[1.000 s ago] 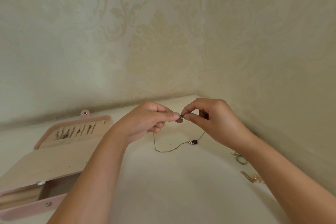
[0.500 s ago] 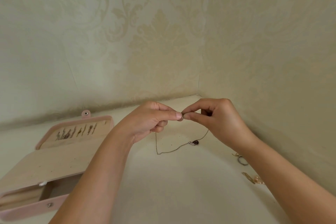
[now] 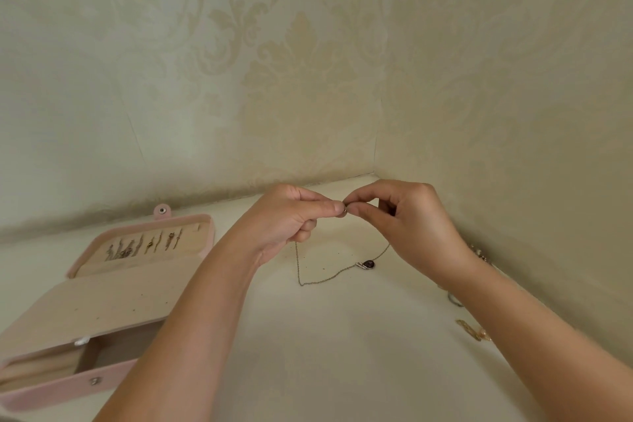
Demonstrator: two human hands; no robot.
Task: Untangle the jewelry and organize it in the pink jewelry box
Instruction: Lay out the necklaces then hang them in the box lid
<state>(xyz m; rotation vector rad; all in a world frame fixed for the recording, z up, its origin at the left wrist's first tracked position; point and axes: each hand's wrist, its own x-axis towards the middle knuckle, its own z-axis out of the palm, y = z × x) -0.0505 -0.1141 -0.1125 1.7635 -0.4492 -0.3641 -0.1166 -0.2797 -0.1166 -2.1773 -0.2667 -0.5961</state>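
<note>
Nearest, left: pink jewelry box (image 3: 51,394) sits open on the tabletop (image 3: 342,363). What I can see of the front compartment looks bare, but part of it is hidden. The beige insert panel (image 3: 102,301) lies across the middle.

Nearest, right: a gold piece (image 3: 474,332) and a ring (image 3: 455,300) lie loose on the tabletop beside my right forearm, not boxed. One more small item (image 3: 479,253) sits by the wall behind my right wrist, too small to identify.

Middle: the necklace (image 3: 322,279) hangs from both grips as one open loop. Its low bend and the dark pendant (image 3: 368,264) appear to rest on the tabletop. No knot is visible, so it reads as untangled.

Left grip (image 3: 284,219) and right grip (image 3: 407,226) meet fingertip to fingertip. Each is closed in a pinch on a necklace end at the clasp (image 3: 344,210). I can't tell whether the clasp is fastened.

Far: the box lid (image 3: 209,240) lies folded back, with a row of small pieces (image 3: 144,245) lined up on its lining. That part looks sorted.

Estimate: roughly mid-task. Left to do: finish at the clasp, put the necklace in the box, then the ring, the gold piece and the item by the wall.
</note>
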